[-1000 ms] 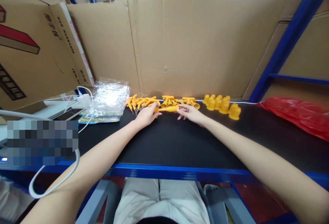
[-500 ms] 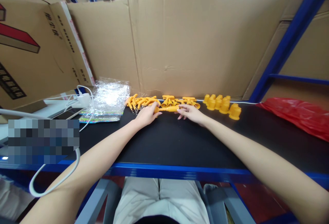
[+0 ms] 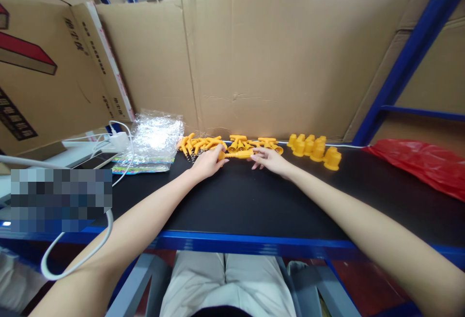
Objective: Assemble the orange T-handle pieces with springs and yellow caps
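Observation:
Both hands are at the far middle of the black table top. A yellow plastic corkscrew [image 3: 240,154] lies level between them. My left hand [image 3: 208,164] is closed around its handle end, partly hiding it. At the other end, the fingers of my right hand [image 3: 272,162] grip the bell-shaped part. Behind my left hand is a heap of yellow T-handles with metal spirals [image 3: 189,144]. Several T-handled corkscrews with bell cups [image 3: 238,141] lie just behind the held one. To the right stand several loose yellow cups [image 3: 317,150].
A tall cardboard sheet [image 3: 276,65] backs the table. Clear plastic bag [image 3: 154,137], white charger [image 3: 119,140] and cables are on the left; a red plastic bag [image 3: 417,164] lies at right. The blue table edge [image 3: 247,242] runs before my lap. A white cable [image 3: 78,268] loops over my left forearm.

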`<act>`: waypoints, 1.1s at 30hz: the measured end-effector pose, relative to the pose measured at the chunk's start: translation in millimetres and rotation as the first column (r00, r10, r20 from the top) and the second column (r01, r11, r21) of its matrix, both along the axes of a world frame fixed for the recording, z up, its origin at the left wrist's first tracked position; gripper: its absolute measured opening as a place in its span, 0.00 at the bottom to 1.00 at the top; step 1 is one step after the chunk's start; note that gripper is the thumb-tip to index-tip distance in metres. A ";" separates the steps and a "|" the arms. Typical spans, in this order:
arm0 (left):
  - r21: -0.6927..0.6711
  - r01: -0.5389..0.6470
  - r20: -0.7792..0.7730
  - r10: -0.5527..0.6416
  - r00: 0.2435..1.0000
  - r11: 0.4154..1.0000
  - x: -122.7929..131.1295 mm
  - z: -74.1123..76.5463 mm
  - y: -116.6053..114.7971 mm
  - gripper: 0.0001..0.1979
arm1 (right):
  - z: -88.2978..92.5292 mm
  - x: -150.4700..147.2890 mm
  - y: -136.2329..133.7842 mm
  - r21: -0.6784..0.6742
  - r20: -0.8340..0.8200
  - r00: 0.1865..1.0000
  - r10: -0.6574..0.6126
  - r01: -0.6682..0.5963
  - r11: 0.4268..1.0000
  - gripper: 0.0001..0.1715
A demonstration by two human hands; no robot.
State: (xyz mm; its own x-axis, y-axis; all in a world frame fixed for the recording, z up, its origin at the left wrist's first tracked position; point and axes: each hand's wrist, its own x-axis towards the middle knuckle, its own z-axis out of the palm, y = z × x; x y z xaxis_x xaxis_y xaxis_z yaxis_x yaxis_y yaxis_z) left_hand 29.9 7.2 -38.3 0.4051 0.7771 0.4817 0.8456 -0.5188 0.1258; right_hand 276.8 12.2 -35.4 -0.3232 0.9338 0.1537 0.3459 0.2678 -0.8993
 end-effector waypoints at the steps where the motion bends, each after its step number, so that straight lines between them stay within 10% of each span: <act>1: 0.008 0.003 0.000 -0.003 1.000 1.000 -0.1 -0.1 -0.1 0.15 | 1.1 -0.5 -1.1 -0.004 -0.002 1.000 -0.002 0.002 1.000 0.21; 33: 0.020 0.008 0.000 -0.008 1.000 1.000 1.9 2.4 -3.1 0.15 | 4.7 -3.4 -3.3 -0.044 -0.001 1.000 -0.004 0.004 0.999 0.20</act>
